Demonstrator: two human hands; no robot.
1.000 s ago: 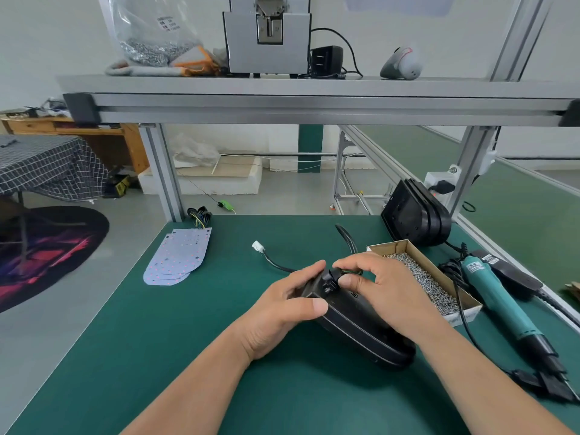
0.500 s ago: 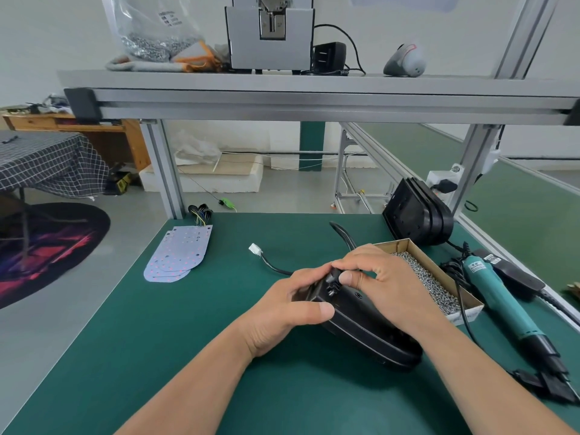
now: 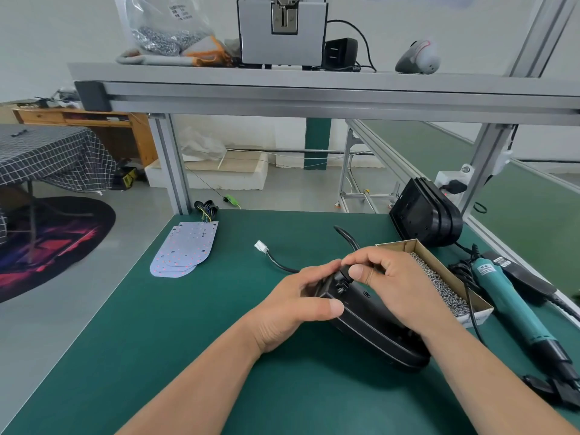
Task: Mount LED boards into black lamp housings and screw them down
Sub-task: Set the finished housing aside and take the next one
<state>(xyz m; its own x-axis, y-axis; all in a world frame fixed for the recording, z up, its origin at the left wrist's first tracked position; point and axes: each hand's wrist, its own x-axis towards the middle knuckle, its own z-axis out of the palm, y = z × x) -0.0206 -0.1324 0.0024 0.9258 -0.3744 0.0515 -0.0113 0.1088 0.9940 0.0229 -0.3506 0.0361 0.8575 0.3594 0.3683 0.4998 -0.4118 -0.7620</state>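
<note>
A black lamp housing [image 3: 370,321] lies tilted on the green table [image 3: 175,356], back side up. My left hand [image 3: 295,306] grips its far left end, thumb along the side. My right hand [image 3: 395,284] lies over the housing's top, thumb and fingers pinching a small black fitting at its far end. A black cable with a white connector [image 3: 261,246] runs from under my hands. White LED boards [image 3: 185,249] lie stacked at the table's far left. A box of screws [image 3: 439,277] sits right of my hands, with a teal electric screwdriver [image 3: 508,302] beyond.
More black housings [image 3: 426,211] stand stacked at the far right by a frame post. A bundle of coloured wires [image 3: 207,208] lies behind the boards. An aluminium shelf [image 3: 314,89] spans overhead. The screwdriver's cord [image 3: 470,309] trails over the screw box.
My right thumb and fingers have shifted on the fitting at the housing's far end, and the left hand has tightened its hold. The housing has stayed in place.
</note>
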